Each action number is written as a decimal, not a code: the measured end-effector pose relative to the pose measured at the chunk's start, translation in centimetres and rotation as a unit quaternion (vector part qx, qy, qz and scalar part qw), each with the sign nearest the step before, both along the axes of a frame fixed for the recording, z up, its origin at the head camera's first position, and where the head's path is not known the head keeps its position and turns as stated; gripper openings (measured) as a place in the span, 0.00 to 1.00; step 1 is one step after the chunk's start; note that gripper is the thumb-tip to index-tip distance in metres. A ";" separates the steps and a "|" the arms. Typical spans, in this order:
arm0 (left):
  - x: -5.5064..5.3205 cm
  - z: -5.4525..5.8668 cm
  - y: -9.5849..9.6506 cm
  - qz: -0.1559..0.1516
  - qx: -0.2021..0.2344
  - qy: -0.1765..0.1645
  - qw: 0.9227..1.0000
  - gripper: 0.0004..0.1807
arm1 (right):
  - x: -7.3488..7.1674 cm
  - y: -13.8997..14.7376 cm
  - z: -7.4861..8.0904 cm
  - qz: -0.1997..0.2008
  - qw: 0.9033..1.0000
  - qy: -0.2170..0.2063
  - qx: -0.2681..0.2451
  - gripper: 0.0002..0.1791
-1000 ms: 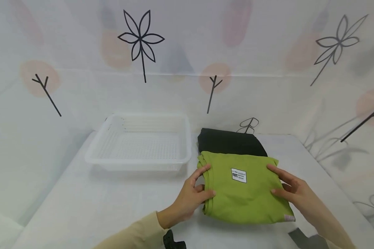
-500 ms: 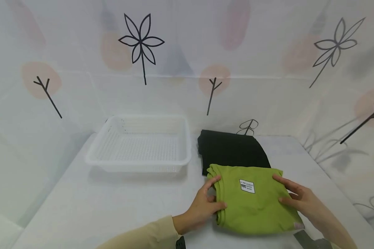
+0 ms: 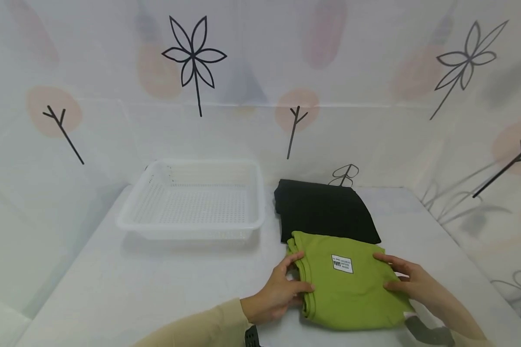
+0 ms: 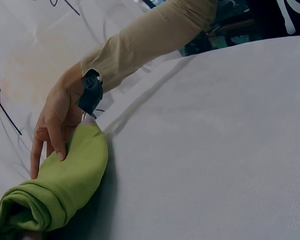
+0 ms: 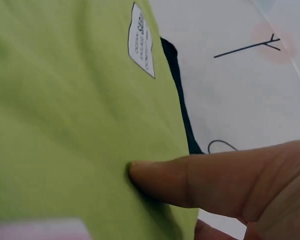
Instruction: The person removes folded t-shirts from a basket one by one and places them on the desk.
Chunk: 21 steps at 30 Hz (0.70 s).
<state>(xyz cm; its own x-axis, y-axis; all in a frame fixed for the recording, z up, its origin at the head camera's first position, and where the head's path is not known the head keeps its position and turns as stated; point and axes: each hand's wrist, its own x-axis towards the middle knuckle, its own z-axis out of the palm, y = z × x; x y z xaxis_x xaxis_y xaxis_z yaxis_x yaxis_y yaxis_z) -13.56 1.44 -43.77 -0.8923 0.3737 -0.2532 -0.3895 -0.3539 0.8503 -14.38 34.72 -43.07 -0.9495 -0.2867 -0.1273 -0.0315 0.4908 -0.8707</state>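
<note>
A folded green shirt (image 3: 351, 289) with a white label (image 3: 342, 264) lies on the white table (image 3: 178, 284), just in front of a folded black garment (image 3: 325, 209). My left hand (image 3: 299, 272) grips the shirt's rolled left edge, thumb on top. My right hand (image 3: 380, 271) holds the right side, and in the left wrist view that right hand (image 4: 50, 145) pinches the green shirt (image 4: 65, 185) with the thumb above. Close up in the right wrist view, the thumb (image 5: 190, 180) presses the green shirt (image 5: 65, 125) beside the black garment (image 5: 177, 75).
A white perforated plastic basket (image 3: 195, 200) stands at the back left of the table, with nothing in it. A printed white backdrop (image 3: 252, 72) closes off the back and sides. Bare tabletop (image 4: 215, 150) spreads to the left of the shirt.
Both hands have drawn the green shirt toward me, off the black garment, which now shows almost fully. The basket has not moved.
</note>
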 end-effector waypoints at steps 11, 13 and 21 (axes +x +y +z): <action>0.0 -0.3 -0.8 -0.001 -0.037 -0.014 0.999 0.37 | -0.4 0.2 -0.3 -0.023 0.997 -0.040 0.068 0.37; 0.0 -0.3 -1.3 -0.001 -0.038 -0.016 0.999 0.33 | -0.4 0.2 -0.1 -0.031 0.994 -0.019 0.099 0.35; -1.3 -0.1 -5.2 0.000 -0.098 0.059 0.993 0.20 | 0.0 0.5 1.6 -0.088 0.954 0.152 0.242 0.22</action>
<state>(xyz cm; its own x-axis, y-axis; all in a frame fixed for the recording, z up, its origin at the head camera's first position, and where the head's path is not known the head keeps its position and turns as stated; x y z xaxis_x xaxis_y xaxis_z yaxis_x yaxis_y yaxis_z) -14.82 -3.77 -43.92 -0.9200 0.3278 -0.2149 -0.2831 -0.1765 0.9427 -14.41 35.25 -41.50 -0.9917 -0.0967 0.0850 -0.1265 0.8539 -0.5048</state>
